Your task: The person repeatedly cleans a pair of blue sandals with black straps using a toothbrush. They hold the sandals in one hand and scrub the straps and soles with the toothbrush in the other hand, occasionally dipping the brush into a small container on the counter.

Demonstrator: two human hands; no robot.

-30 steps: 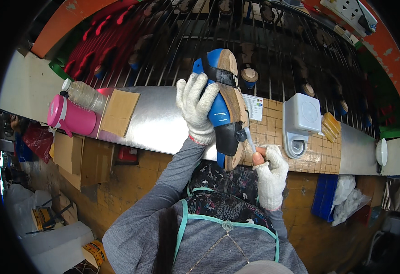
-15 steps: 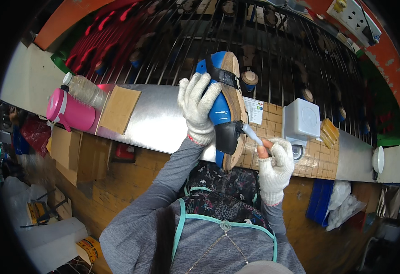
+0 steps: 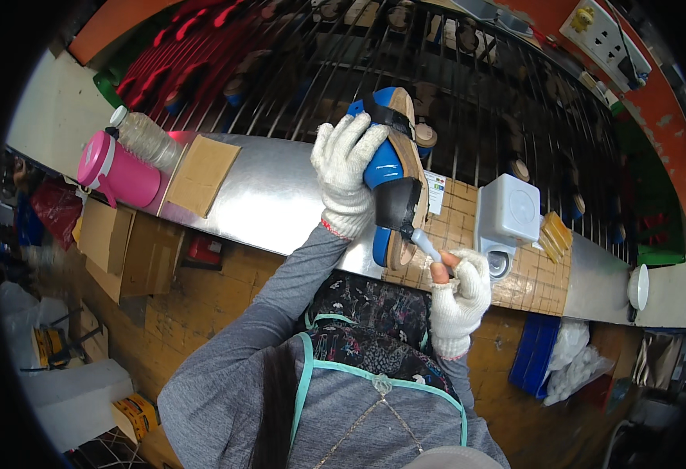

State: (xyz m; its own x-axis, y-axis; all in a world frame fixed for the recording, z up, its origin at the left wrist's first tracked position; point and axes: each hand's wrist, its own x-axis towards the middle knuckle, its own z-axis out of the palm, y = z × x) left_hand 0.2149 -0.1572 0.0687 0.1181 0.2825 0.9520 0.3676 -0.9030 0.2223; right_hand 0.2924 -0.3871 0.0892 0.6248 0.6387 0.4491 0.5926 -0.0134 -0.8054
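My left hand [image 3: 348, 168], in a white knit glove, is closed around the side of a sandal [image 3: 394, 195] mounted on a glossy blue last [image 3: 384, 164]. Black straps cross the last, and a tan, cork-like sole edge faces right. The sandal is held up over the bench, nearly upright in the picture. In my right hand [image 3: 462, 291], gloved with bare thumb and fingertips, a small pale stick-like tool [image 3: 427, 245] is pinched. Its tip meets the sole edge just below the lower black strap; what the tip is made of is too small to tell.
A white plastic dispenser [image 3: 511, 209] with a round cup stands right on a patterned mat [image 3: 542, 281], beside yellowish blocks [image 3: 554, 236]. To the left are cardboard [image 3: 202, 176], a pink jug [image 3: 124, 172] and a clear bottle [image 3: 146, 139]. Metal bars [image 3: 296, 102] with more lasts lie beyond.
My right hand has moved the tool down and slightly left along the sole edge, from beside the lower strap to below it. The left hand keeps its hold on the sandal.
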